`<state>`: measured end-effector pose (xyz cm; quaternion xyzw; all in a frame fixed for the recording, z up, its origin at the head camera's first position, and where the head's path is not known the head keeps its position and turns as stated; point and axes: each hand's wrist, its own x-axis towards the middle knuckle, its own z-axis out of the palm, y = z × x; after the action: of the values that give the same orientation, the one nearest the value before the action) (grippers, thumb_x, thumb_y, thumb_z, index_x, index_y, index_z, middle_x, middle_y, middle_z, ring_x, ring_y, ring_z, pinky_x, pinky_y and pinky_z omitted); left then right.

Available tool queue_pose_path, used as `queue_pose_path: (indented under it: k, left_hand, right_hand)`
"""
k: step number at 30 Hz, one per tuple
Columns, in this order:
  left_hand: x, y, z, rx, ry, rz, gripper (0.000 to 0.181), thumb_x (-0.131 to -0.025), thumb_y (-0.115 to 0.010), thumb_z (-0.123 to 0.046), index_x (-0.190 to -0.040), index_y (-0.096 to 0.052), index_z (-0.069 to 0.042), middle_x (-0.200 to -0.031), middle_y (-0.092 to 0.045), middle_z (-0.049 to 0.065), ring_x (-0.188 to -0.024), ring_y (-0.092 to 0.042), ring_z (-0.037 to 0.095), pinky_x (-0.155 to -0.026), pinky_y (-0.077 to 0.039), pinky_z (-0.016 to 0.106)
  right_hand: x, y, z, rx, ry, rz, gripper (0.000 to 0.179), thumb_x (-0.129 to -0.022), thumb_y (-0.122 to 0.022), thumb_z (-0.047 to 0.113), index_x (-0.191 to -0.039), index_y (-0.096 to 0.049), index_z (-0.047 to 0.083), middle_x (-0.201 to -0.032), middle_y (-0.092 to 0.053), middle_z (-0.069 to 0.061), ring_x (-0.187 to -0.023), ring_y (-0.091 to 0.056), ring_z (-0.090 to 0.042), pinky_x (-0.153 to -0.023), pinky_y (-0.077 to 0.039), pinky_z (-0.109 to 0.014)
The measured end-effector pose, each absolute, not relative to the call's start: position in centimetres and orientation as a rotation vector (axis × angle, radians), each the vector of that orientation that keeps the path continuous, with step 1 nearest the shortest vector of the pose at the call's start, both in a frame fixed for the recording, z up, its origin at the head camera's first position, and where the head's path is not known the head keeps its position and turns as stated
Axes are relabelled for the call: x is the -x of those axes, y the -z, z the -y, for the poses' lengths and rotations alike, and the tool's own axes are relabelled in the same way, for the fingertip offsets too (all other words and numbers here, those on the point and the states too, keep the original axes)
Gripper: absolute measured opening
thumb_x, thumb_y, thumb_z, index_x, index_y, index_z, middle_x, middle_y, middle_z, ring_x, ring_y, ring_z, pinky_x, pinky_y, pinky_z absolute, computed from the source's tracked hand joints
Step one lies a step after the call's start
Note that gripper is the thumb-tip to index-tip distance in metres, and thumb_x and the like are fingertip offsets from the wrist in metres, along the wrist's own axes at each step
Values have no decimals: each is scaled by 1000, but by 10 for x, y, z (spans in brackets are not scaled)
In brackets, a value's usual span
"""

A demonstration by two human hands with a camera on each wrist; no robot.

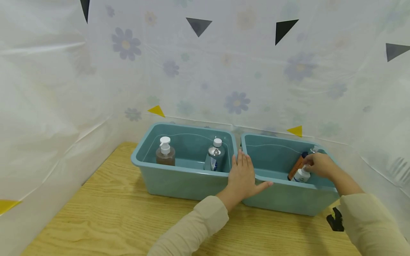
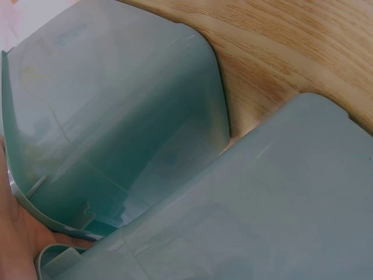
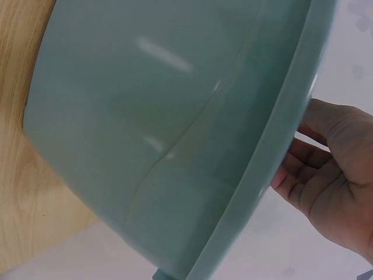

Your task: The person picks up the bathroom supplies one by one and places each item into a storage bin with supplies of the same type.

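Two blue-green plastic bins stand side by side on the wooden table. My left hand (image 1: 241,177) rests with straight fingers over the adjoining rims of the left bin (image 1: 189,183) and the right bin (image 1: 288,199). Reaching over the right bin's rim, my right hand (image 1: 321,165) pinches the top of a small white bottle (image 1: 301,175) inside. An orange bottle with a dark cap (image 1: 296,166) leans beside it, and a clear-topped bottle (image 1: 314,149) is partly hidden behind that hand. In the right wrist view the bin wall (image 3: 163,134) hides the fingertips.
Inside the left bin stand a brown pump bottle (image 1: 165,156) with a white top and a clear bottle with a white cap (image 1: 216,155). A black object (image 1: 335,220) shows beside the right sleeve. Flower-printed sheeting (image 1: 205,71) hangs behind the table (image 1: 105,213).
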<state>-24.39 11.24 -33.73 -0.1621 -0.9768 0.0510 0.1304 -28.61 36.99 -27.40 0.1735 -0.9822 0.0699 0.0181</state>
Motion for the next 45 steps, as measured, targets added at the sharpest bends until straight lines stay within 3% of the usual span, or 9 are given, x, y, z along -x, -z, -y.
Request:
queue_pose_path:
  k: [6,14,21,26,42,45]
  left_hand:
    - [245,338,-112,470,-145,2844,105,-77,-11,-84,-147,-23,-6,-154,-23,11,-145,-14,27,-116,-19,39]
    - [247,339,-111,473,-152,2837,105,-77,-11,-84,-147,-24,-6,-153,-24,11,-144,-15,27,-116,-19,40]
    - [247,339,-110,471,-144,2843,105,-77,-12,-84,-147,-23,-6,-154,-24,11,-145,-13,27,-116,-19,40]
    - [247,338,-110,473,-138,2842,106,-77,-12,-84,-147,-24,-6,-154,-24,11,-145,-13,26,-116,-19,40]
    - [246,339,-110,478,-132,2836,106,-77,-11,-84,-147,-25,-5,-153,-24,12,-144,-13,27,-116,-19,40]
    - [246,339,-109,480,-132,2837,106,-77,-11,-84,-147,-24,-5,-154,-23,12,-145,-13,27,-116,-19,40]
  right_hand:
    - [289,272,-366,-533,-209,3048,17,-82,-60,1,-90,-62,-14,-74,-60,-15,-66,-54,-23,-56,-47,-36]
    - [296,270,-360,-545,-272,3083,14,-84,-55,1,-86,-67,-6,-74,-62,-12,-61,-55,-16,-54,-46,-32]
    - [300,272,-356,-546,-280,3052,10,-82,-58,0,-81,-64,-9,-72,-62,-16,-64,-54,-22,-57,-48,-38]
    - [301,273,-354,-509,-290,3069,14,-82,-58,-1,-86,-62,-14,-74,-62,-18,-67,-54,-24,-61,-49,-41]
    - [301,279,-351,-525,-278,3085,16,-82,-58,-1,-90,-62,-15,-77,-63,-20,-68,-56,-25,-61,-49,-41]
    - [301,280,-351,-518,-272,3075,15,-81,-59,-2,-88,-62,-15,-76,-63,-20,-69,-55,-26,-71,-45,-49]
